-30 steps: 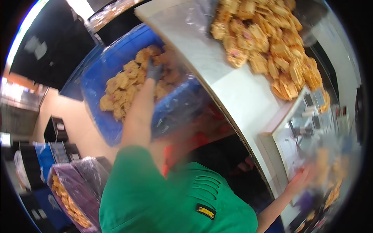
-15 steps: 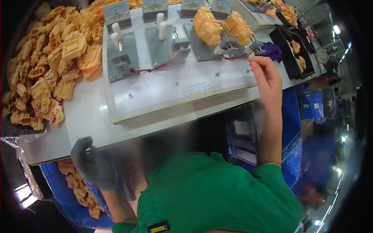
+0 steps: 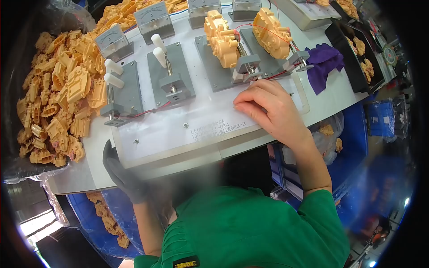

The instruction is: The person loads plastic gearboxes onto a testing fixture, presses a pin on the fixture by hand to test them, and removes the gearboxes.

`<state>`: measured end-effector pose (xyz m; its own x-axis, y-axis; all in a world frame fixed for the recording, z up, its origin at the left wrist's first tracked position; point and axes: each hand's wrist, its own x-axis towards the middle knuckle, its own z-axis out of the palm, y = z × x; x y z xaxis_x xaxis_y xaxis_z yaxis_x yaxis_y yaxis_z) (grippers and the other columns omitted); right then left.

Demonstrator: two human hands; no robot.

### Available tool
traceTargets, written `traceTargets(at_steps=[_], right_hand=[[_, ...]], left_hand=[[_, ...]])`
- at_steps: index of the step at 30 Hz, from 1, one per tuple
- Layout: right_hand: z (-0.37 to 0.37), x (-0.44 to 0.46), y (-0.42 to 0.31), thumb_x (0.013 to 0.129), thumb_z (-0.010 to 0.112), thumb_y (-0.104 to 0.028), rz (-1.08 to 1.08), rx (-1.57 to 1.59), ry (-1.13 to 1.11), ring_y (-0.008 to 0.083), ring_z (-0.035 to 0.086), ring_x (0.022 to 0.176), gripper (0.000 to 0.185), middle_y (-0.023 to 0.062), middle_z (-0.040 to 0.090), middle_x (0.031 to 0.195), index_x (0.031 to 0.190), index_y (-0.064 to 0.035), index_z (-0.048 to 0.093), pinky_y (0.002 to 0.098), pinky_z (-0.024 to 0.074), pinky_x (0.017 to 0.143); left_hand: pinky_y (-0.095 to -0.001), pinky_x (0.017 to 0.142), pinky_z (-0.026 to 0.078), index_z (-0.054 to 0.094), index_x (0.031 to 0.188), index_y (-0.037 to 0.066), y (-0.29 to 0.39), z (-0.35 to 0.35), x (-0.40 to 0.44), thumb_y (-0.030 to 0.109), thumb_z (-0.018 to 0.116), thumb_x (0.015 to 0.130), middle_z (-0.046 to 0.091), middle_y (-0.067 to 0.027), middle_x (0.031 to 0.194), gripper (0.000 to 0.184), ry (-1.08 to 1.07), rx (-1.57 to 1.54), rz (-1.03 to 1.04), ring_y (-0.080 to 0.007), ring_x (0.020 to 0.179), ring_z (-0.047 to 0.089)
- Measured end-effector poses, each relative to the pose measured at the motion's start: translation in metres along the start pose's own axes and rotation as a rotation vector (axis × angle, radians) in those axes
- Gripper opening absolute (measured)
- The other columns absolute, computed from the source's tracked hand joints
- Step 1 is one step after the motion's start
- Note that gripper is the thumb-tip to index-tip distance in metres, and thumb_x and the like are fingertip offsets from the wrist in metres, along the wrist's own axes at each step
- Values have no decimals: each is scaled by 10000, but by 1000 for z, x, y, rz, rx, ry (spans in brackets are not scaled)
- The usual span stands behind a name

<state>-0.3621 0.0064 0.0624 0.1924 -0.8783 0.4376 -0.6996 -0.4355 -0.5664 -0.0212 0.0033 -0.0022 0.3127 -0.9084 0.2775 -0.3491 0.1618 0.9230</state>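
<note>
My right hand (image 3: 275, 111) is bare and curled, its fingers drawn toward the thumb. It sits just in front of the metal clamp (image 3: 247, 66) of one test fixture; whether anything small is between the fingertips is hidden. A yellow plastic gearbox (image 3: 222, 42) is mounted on that fixture, and another yellow gearbox (image 3: 271, 33) sits on the fixture to its right. My left hand (image 3: 125, 174), in a dark glove, hangs at the table's front edge with fingers stretched out and nothing in them. Two more fixtures, with white pegs (image 3: 159, 57), carry no gearbox.
A large heap of yellow plastic parts (image 3: 67, 94) fills the left side. Meters (image 3: 153, 18) stand behind the fixtures. A purple cloth (image 3: 324, 64) lies at the right beside a black tray (image 3: 353, 58) holding several yellow parts. Blue bins (image 3: 87, 228) are below the table.
My right hand has moved left and curled in from the rightmost fixture to the one beside it. My left hand's fingers have straightened. The head view has shifted, showing more of the meters.
</note>
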Motion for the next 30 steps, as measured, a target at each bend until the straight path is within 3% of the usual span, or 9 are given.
traceTargets(at_steps=[4,30], right_hand=[[-2,0,1,804,726,-85,5,23,2,263,578,832,122,76,616,867,901,-41,667,348,457,751],[-1,-2,1,783,738,-82,-5,15,0,248,569,817,132,61,602,837,879,-52,653,344,448,739]], left_hand=[[-391,1042,388,464,1341,-52,3,2,1,426,257,1049,529,-176,1300,598,-14,22,35,-251,1190,516],[-379,1022,395,498,1302,-61,5,2,0,383,281,1046,549,-169,1266,557,-9,24,36,-247,1160,526]])
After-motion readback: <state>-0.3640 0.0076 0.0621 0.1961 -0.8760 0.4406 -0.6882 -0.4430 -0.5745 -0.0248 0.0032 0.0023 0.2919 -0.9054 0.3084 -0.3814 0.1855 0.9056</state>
